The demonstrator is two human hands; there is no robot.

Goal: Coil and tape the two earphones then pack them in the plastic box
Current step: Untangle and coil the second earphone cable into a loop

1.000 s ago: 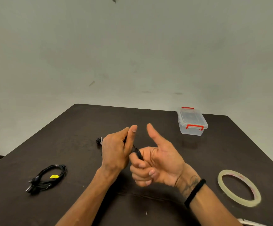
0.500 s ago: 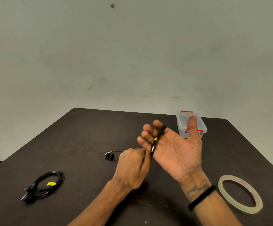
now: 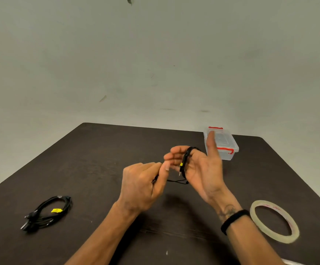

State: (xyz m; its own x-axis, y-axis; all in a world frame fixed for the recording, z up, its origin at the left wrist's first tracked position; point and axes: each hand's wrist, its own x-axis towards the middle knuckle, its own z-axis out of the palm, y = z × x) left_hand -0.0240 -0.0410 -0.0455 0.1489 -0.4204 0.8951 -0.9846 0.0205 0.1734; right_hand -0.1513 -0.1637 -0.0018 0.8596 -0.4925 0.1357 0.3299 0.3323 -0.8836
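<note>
A black earphone cable (image 3: 184, 163) with a yellow tag is wound in loops around the straight fingers of my right hand (image 3: 199, 169), which is held palm up with the thumb raised. My left hand (image 3: 142, 186) pinches the loose end of that cable, a short stretch running between the two hands. A second black earphone (image 3: 48, 213), coiled and bearing a yellow tag, lies on the table at the left. The clear plastic box (image 3: 221, 143) with red clips stands shut at the far right, behind my right thumb. A roll of clear tape (image 3: 274, 220) lies flat at the near right.
The dark brown table (image 3: 101, 150) ends at a plain grey wall behind. A black band sits on my right wrist (image 3: 233, 219). A pale object shows at the bottom right edge (image 3: 291, 262).
My right hand has opened from a curled grip to flat fingers with the cable looped around them. My left hand has moved down and drawn the loose end outward; the earbuds left the table.
</note>
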